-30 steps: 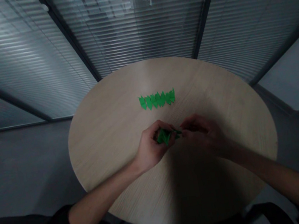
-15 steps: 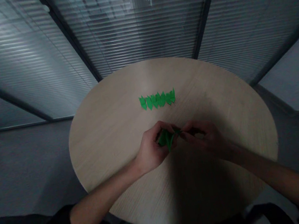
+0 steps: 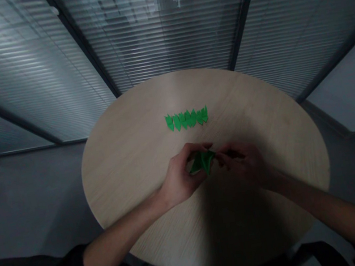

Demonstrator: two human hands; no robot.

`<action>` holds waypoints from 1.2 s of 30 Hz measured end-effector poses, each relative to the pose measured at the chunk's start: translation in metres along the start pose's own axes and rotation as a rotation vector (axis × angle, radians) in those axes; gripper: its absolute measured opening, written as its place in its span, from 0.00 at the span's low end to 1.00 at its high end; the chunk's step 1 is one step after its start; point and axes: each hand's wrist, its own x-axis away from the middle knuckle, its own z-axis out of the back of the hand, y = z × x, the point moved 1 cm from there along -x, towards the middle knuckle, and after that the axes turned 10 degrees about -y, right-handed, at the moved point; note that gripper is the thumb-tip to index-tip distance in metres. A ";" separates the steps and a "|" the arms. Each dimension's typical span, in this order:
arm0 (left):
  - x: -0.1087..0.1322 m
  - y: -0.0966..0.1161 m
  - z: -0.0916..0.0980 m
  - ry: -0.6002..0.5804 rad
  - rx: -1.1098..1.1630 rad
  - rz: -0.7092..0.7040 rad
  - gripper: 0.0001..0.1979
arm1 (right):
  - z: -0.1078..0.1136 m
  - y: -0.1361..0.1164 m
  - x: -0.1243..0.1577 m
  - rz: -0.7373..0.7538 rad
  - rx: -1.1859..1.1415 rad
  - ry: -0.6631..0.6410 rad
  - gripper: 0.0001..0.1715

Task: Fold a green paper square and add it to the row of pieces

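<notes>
Left hand: fingers holding a pointed green folded-paper piece; right hand: fingers narrowed at its edge, grip unclear.

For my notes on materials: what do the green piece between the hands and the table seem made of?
Green piece: probably folded paper, matte; pointed flaps and flat faces suggest it.
Table: wood or wood-look laminate, pale with low sheen; fine grain lines show.
</notes>
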 end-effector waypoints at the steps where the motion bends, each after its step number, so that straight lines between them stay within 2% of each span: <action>1: 0.000 0.000 0.000 0.005 -0.007 -0.003 0.21 | 0.000 0.001 0.000 0.001 0.005 0.008 0.12; 8: 0.000 0.003 0.000 -0.022 -0.024 -0.003 0.20 | -0.002 -0.001 0.000 0.012 0.039 -0.066 0.11; 18: 0.000 0.008 -0.001 -0.075 -0.074 -0.050 0.20 | 0.000 -0.002 0.001 0.072 0.034 -0.026 0.12; 23: -0.001 0.007 0.000 -0.081 -0.058 -0.076 0.19 | -0.003 0.002 0.000 0.053 0.040 -0.060 0.14; 36: 0.001 0.006 -0.003 -0.103 -0.070 -0.093 0.22 | -0.003 0.004 0.004 0.028 0.028 -0.038 0.12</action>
